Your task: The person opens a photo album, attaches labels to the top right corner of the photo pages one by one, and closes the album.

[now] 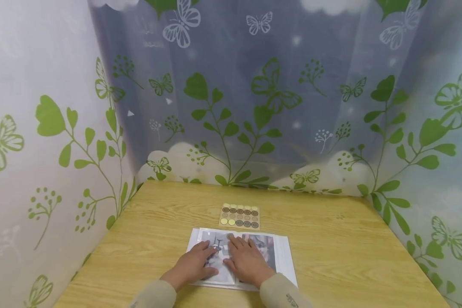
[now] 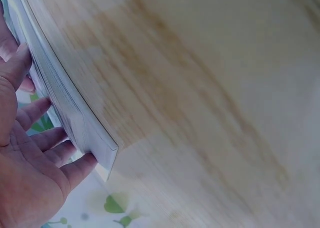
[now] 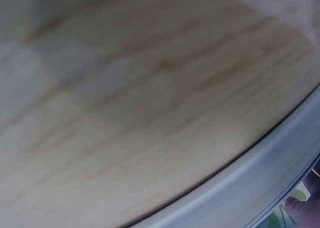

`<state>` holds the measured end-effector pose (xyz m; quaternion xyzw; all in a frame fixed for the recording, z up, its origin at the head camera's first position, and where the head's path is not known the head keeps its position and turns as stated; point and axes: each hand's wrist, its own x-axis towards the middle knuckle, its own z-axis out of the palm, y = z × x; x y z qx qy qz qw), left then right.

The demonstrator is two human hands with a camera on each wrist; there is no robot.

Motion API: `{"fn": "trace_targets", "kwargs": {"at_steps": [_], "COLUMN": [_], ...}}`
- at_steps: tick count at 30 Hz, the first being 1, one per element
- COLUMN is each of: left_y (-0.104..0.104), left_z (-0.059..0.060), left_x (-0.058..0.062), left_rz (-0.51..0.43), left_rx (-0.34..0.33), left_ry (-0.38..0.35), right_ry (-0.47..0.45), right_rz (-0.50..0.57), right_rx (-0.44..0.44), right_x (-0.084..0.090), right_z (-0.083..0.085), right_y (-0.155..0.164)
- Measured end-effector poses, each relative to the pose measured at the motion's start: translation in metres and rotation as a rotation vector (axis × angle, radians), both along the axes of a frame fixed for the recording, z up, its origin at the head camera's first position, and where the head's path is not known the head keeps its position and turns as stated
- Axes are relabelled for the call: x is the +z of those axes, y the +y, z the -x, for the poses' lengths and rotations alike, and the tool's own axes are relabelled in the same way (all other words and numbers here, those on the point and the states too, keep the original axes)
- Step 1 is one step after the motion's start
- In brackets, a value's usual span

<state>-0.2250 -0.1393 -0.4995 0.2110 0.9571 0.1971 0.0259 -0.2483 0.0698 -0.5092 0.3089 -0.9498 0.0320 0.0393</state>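
An open photo album (image 1: 286,259) lies on the wooden table in the head view, with pictures on both pages. My left hand (image 1: 194,264) rests on the left page, its fingers extended. Near the middle fold, my right hand (image 1: 250,260) presses on the album with straight fingers. A small round sticker-like spot (image 1: 229,236) shows at its fingertips. The left wrist view has the left hand (image 2: 37,163) touching the thick stack of page edges (image 2: 62,97). Only part of the right hand (image 3: 307,208) appears in the right wrist view, beyond the album's edge (image 3: 235,188).
Just behind the album lies a sheet of round stickers (image 1: 239,216) in yellow, brown and grey rows. The wood-grain table (image 1: 342,256) extends to both sides. Curtains (image 1: 231,128) printed with leaves and butterflies enclose it at the back and sides.
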Motion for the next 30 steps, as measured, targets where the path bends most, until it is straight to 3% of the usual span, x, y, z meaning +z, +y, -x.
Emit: {"fn": "trace_targets", "kwargs": {"at_steps": [14, 20, 30], "left_y": [0.000, 0.000, -0.002], "left_z": [-0.002, -0.001, -0.001], "left_x": [0.000, -0.003, -0.004], "left_rz": [-0.001, -0.002, 0.008], "left_rx": [-0.003, 0.002, -0.010], "left_ry": [0.013, -0.004, 0.027], "right_ry": [0.080, 0.068, 0.037], "right_rz": [0.031, 0.059, 0.048], "right_rx": [0.007, -0.012, -0.050], "right_x": [-0.011, -0.013, -0.010], "right_z": [0.013, 0.017, 0.022], "right_y": [0.000, 0.000, -0.007]}}
